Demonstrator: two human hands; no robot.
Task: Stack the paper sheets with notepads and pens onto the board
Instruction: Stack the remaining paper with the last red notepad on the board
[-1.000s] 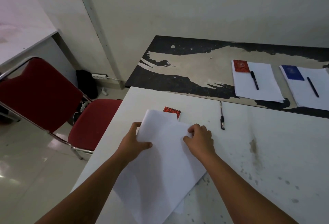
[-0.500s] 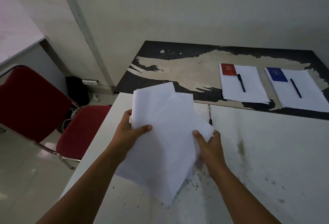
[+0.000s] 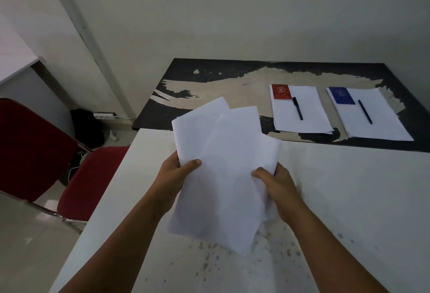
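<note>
Several loose white paper sheets (image 3: 223,171), fanned and uneven, are held up above the white table (image 3: 349,199). My left hand (image 3: 175,171) grips their left edge with the thumb on top. My right hand (image 3: 272,183) grips their right edge. On the dark worn board (image 3: 232,83) behind the table lie two paper stacks. One stack (image 3: 302,111) carries a red notepad (image 3: 281,91) and a black pen (image 3: 297,108). The other stack (image 3: 374,118) carries a blue notepad (image 3: 343,95) and a black pen (image 3: 364,111). The held sheets hide the table behind them.
A red chair (image 3: 35,148) stands left of the table. A black bag (image 3: 87,127) and a white power strip (image 3: 104,115) sit on the floor by the wall. The table's near part is speckled with dark spots (image 3: 209,260).
Both hands lifted the sheets off the table and raised them. The red notepad and pen that lay on the table are now hidden behind the sheets.
</note>
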